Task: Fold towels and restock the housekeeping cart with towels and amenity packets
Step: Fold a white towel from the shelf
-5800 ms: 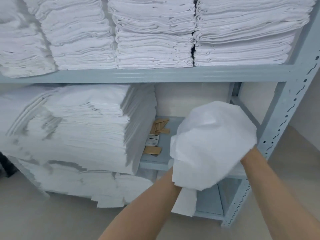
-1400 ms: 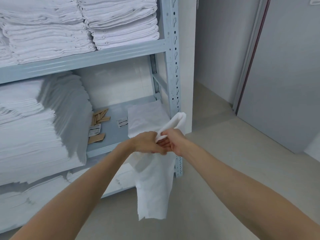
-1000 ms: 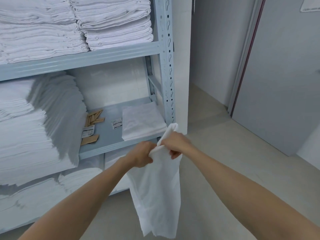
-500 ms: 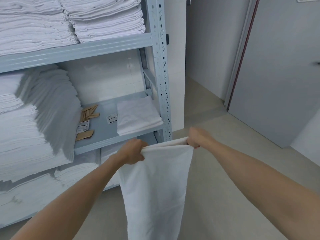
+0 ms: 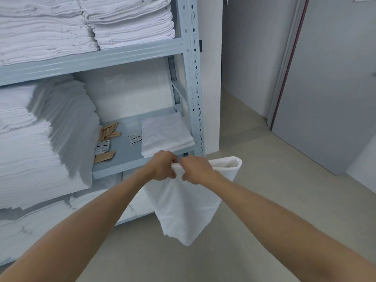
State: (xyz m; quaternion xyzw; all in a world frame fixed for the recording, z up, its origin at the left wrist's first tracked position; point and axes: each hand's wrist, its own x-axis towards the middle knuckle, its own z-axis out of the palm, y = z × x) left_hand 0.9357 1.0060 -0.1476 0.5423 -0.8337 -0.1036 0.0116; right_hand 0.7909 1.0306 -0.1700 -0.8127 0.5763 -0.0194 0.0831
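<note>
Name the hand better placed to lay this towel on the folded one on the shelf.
Left, probably. The left hand grips the towel just before the folded towel; the right hand is farther out.

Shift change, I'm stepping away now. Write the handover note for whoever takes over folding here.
Left hand: grips the top edge of the white towel.
Right hand: grips the same edge, close beside the left; a fold of cloth loops out to its right.
Towel: hangs in the air in front of the shelf unit, part folded.
Done: one folded towel lies on the middle shelf, right end; brown packets lie left of it.
Left: finish this fold and stack it. No cart in view, so restocking is not started.
</note>
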